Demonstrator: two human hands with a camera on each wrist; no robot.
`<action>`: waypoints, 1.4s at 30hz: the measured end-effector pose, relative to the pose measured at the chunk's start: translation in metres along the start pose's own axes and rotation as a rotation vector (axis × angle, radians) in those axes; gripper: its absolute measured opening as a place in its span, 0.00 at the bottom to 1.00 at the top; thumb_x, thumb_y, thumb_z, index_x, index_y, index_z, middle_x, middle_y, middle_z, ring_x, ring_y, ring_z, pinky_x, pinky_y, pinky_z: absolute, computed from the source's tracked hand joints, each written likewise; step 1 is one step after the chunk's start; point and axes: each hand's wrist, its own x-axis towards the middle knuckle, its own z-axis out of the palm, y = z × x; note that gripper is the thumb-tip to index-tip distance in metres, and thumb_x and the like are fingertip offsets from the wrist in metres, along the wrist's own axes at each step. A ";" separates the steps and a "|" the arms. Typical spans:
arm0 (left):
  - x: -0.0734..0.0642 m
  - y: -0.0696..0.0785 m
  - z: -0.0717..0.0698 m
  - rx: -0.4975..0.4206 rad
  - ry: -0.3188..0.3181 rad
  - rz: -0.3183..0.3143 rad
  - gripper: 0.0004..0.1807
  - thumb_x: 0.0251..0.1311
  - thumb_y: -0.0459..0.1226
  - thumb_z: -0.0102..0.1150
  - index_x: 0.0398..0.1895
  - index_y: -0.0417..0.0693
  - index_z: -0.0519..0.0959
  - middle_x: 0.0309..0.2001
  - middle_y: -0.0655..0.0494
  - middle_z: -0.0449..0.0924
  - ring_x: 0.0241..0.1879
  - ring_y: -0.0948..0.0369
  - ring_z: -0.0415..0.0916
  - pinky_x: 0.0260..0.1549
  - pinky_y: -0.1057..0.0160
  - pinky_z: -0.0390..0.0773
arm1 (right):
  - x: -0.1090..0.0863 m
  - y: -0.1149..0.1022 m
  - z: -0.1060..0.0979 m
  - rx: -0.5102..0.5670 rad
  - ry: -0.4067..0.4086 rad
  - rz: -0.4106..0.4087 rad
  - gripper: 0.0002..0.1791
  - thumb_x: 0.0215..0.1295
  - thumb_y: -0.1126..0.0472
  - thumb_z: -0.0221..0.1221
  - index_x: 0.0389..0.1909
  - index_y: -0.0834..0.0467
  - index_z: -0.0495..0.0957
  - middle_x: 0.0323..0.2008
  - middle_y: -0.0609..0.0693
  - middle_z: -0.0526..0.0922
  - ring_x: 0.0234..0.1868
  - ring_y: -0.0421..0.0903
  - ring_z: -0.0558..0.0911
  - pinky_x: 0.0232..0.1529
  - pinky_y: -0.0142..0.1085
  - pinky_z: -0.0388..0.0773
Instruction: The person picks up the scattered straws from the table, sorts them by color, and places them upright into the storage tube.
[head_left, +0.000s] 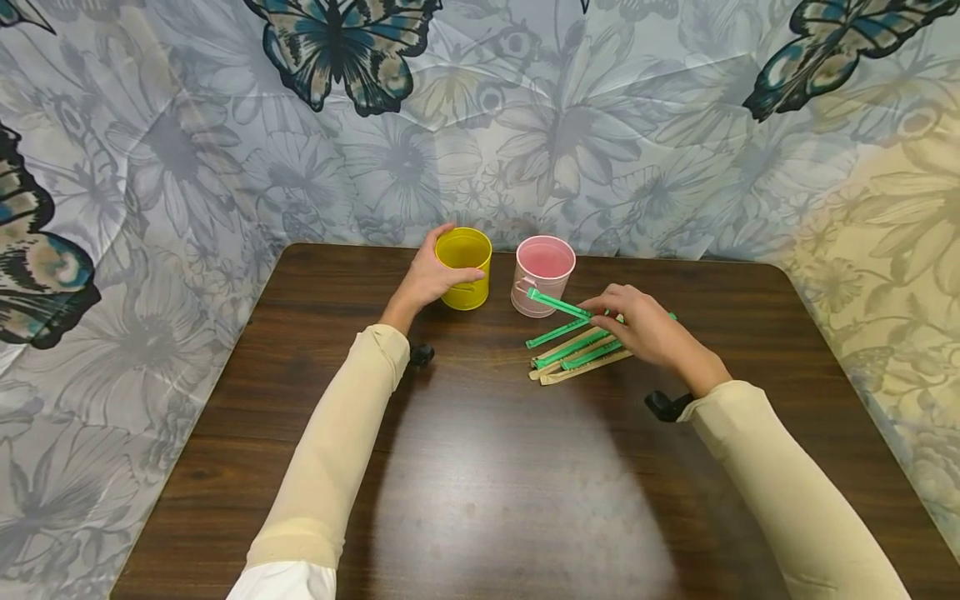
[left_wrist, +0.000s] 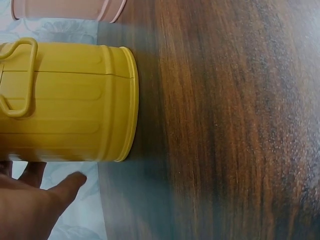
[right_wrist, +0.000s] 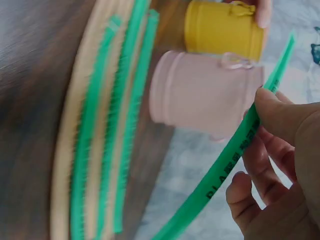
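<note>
At the table's far edge my left hand (head_left: 422, 282) holds a small yellow metal bucket (head_left: 478, 287), its thumb across the front near the rim. The bucket stands upright with its inside partly in view. Just right of it, apart, stands a pink bucket (head_left: 546, 286) with a side handle. My right hand (head_left: 637, 327) pinches a slim green wrapped stick (right_wrist: 220, 182) with dark lettering between thumb and fingers. The stick is raised in front of the pink bucket. Beneath that hand lie several more green sticks (right_wrist: 92, 130) and tan sticks (right_wrist: 67, 150), side by side.
The dark wooden table (head_left: 480, 467) meets a fabric backdrop (head_left: 570, 150) printed with flowers and butterflies. Black wrist devices sit under both cuffs, one visible by the right wrist (head_left: 701, 379).
</note>
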 end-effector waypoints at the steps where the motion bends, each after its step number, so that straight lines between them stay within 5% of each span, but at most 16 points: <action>1: 0.000 0.000 0.000 -0.002 0.001 -0.002 0.58 0.43 0.49 0.83 0.77 0.63 0.57 0.72 0.49 0.67 0.65 0.51 0.70 0.70 0.51 0.70 | 0.004 -0.003 -0.002 0.000 0.007 -0.007 0.15 0.67 0.68 0.64 0.54 0.57 0.84 0.38 0.48 0.82 0.38 0.41 0.74 0.35 0.35 0.72; 13: 0.000 -0.004 -0.004 -0.013 0.004 -0.008 0.59 0.43 0.50 0.83 0.78 0.63 0.56 0.71 0.50 0.67 0.64 0.51 0.70 0.70 0.50 0.71 | 0.060 -0.040 -0.025 0.075 0.092 0.020 0.04 0.68 0.63 0.65 0.41 0.56 0.82 0.33 0.48 0.80 0.35 0.42 0.74 0.36 0.33 0.72; 22: 0.002 -0.006 -0.007 -0.007 0.002 -0.007 0.58 0.44 0.49 0.83 0.77 0.63 0.56 0.70 0.50 0.67 0.64 0.51 0.70 0.70 0.50 0.71 | 0.108 -0.073 -0.044 0.187 0.206 -0.007 0.07 0.69 0.62 0.64 0.44 0.60 0.82 0.39 0.53 0.85 0.38 0.44 0.78 0.39 0.29 0.71; 28: 0.003 -0.005 -0.005 -0.009 -0.006 -0.015 0.57 0.44 0.50 0.82 0.77 0.64 0.56 0.70 0.50 0.67 0.63 0.51 0.70 0.69 0.50 0.71 | 0.137 -0.087 -0.052 0.307 0.281 0.028 0.09 0.71 0.59 0.62 0.47 0.59 0.81 0.38 0.48 0.83 0.38 0.41 0.77 0.42 0.31 0.72; 42: 0.002 -0.002 -0.001 -0.020 -0.022 -0.016 0.57 0.45 0.49 0.82 0.77 0.65 0.56 0.68 0.50 0.69 0.63 0.51 0.70 0.70 0.49 0.71 | 0.179 -0.097 -0.032 0.497 0.360 0.073 0.08 0.70 0.58 0.63 0.45 0.57 0.79 0.37 0.42 0.79 0.34 0.43 0.75 0.36 0.32 0.73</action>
